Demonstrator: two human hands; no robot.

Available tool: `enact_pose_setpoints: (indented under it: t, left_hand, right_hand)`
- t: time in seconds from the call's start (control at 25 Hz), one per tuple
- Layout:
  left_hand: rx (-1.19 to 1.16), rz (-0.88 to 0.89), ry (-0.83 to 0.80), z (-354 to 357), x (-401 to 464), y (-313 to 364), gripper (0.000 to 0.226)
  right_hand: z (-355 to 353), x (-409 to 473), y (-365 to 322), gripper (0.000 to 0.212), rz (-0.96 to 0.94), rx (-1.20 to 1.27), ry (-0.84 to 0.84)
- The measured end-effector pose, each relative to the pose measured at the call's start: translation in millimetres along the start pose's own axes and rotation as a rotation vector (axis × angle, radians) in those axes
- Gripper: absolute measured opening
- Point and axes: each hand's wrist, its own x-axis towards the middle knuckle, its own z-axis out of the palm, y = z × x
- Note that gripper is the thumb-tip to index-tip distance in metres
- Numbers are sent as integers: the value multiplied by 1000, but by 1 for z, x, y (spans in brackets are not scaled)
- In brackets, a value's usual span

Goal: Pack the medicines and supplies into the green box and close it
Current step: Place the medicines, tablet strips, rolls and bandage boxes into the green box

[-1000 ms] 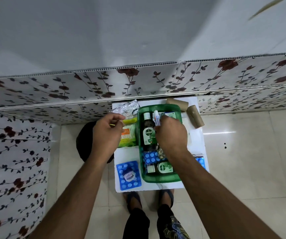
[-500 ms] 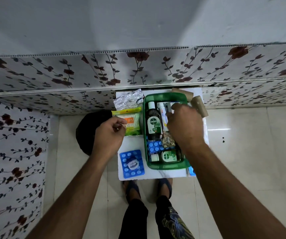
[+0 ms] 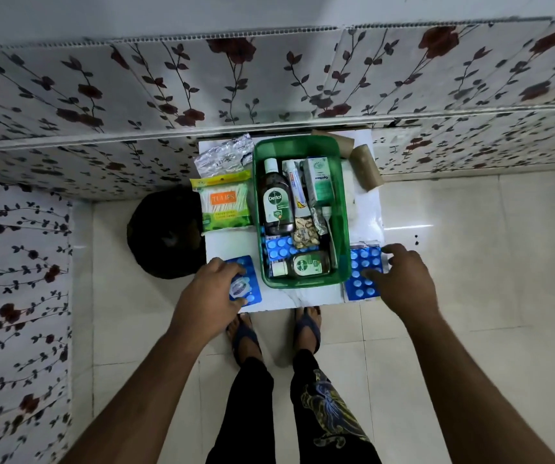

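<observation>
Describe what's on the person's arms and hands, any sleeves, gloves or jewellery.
Both arms are bare as far as the frame shows, with no sleeves in view. The left hand and right hand wear no gloves, and no rings, watch or bracelets show on the visible sides. Fingers are partly curled, so their undersides can't be checked.

left hand (image 3: 212, 293) now on near blister pack (image 3: 247, 283), right hand (image 3: 403, 279) moved to right blister pack (image 3: 363, 272)

"Dettol" on the big brown bottle (image 3: 276, 199) and the small bottle (image 3: 306, 264), "TULIPS" on the cotton bud pack (image 3: 225, 205)
</observation>
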Motion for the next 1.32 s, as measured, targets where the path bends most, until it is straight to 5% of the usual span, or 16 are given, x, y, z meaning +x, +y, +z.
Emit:
enact_pose_setpoints:
  t: [0.36,0.64,0.92,1.08,1.32]
  left_hand:
    - [-43,9,43,-10,-1,3,43]
    - [-208,157,330,-70,1,60,44]
    - [118,299,14,-38,76,130,44]
    - [132,319,-16,-28,84,129,47]
    - [-208,249,316,-70,52,93,21]
  right_hand:
    - [5,6,7,49,75,134,13]
    - [-12,6,10,33,80,340,25]
    - [-28,12,16,26,135,512,-9]
    - [-41,12,15,30,139,595,22]
    - [-74,-21,-48,21,-112,747,130]
